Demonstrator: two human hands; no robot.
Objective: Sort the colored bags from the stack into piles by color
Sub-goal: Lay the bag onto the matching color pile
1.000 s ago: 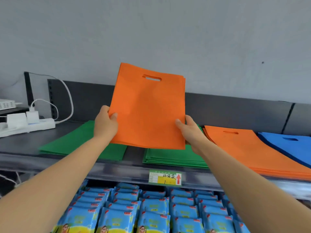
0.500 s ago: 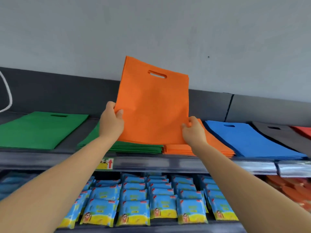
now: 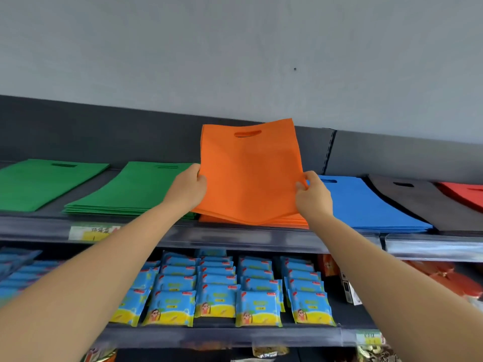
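A bundle of orange bags (image 3: 249, 173) with a cut-out handle is tilted up over the top shelf. My left hand (image 3: 187, 188) grips its left edge and my right hand (image 3: 312, 195) pinches its right edge. Its lower edge hangs just above an orange pile (image 3: 290, 222) lying on the shelf, mostly hidden behind it. Two green piles lie to the left, one at the far left (image 3: 39, 182) and one nearer (image 3: 130, 192). To the right lie a blue pile (image 3: 366, 205), a grey pile (image 3: 423, 202) and a red pile (image 3: 465, 192).
The top shelf has a dark back panel (image 3: 104, 131) and a front rail with a price label (image 3: 92, 232). On the shelf below stand rows of blue and yellow packets (image 3: 217, 291). Red packages (image 3: 449, 278) sit at the lower right.
The orange bundle has travelled right, from above the green stack to above the orange pile, and come lower. The view has turned right, bringing grey and red piles into sight.
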